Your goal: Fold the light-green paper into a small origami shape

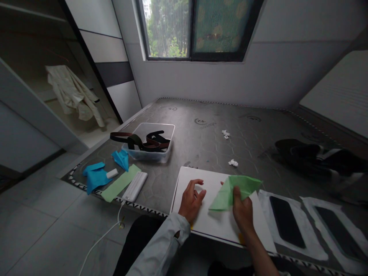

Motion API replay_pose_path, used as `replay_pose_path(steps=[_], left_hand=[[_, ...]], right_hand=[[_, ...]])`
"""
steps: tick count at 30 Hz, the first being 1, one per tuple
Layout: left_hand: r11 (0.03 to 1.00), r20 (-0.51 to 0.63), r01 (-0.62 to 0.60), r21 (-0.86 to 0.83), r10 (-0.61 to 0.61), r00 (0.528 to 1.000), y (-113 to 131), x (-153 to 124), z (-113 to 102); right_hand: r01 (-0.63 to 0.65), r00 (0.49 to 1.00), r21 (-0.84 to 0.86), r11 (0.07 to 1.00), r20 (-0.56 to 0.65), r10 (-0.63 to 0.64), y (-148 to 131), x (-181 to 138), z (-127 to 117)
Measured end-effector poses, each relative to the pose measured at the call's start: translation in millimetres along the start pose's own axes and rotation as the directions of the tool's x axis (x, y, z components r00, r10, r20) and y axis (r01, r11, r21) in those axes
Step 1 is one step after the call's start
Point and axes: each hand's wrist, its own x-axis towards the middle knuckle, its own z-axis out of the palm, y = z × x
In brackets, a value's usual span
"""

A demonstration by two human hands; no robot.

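Observation:
My right hand [243,207] pinches a folded piece of green paper [234,189], thumb on its near face, just above a white flat box [212,178]. One corner of the paper points left and the other end rises to the right. To the left, my left hand [192,201] hovers over or rests on the box with its fingers curved and apart, holding nothing. A gap separates it from the paper. Part of the right hand's fingers is hidden behind the paper.
Left lie blue paper pieces [97,178], a green strip [120,184], a white power strip [135,186] and a clear bin [155,155] of belts. Crumpled tissues [233,163] lie ahead. Two dark phones [287,222] on white sheets and a black bag-like item [313,155] are right.

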Motion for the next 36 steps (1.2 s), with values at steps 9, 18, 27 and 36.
replay_pose_path(steps=[9, 18, 27, 36], left_hand=[[1.000, 0.262, -0.001, -0.023, 0.007, 0.965, -4.6, -4.1, -0.2], [0.994, 0.125, -0.004, 0.106, -0.009, 0.992, -9.8, -1.6, 4.9], [0.999, 0.154, 0.024, 0.027, -0.027, 0.988, 1.7, -3.2, -0.5], [0.990, 0.188, -0.127, 0.057, 0.115, 0.975, -6.8, -1.0, 4.1]], right_hand=[[-0.044, 0.999, -0.139, 0.989, -0.025, 0.041, 13.4, 11.4, -0.6], [-0.060, 0.998, -0.100, 0.993, 0.011, 0.061, 12.2, 9.7, 0.7], [-0.132, 0.990, 0.012, 0.991, 0.058, 0.131, 15.9, 15.2, -3.8], [-0.275, 0.957, 0.277, 0.921, 0.172, 0.234, 15.4, 13.9, -3.9]])
